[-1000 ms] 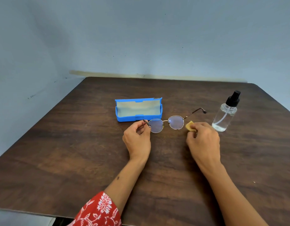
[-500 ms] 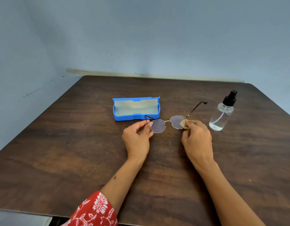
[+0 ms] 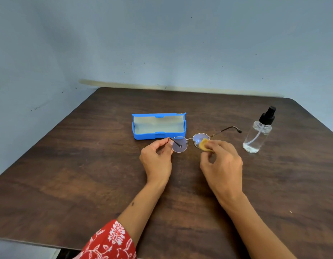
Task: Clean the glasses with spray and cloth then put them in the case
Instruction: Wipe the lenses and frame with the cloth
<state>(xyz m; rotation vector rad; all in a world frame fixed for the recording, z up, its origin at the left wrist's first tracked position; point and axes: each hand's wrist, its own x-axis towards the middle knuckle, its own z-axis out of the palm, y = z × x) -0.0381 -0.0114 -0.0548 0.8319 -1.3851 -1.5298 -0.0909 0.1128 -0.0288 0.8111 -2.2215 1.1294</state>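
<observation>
The glasses (image 3: 188,143) sit at mid-frame, held just above the table (image 3: 87,165). The left hand (image 3: 156,161) pinches the frame's left edge, fingers curled round it. The right hand (image 3: 221,165) pinches a small yellow cloth (image 3: 204,144) against the right lens (one temple juts toward the right). Just behind the glasses lies the open blue case (image 3: 159,126); the spray (image 3: 259,131) stands upright at right, apart from the hands.
</observation>
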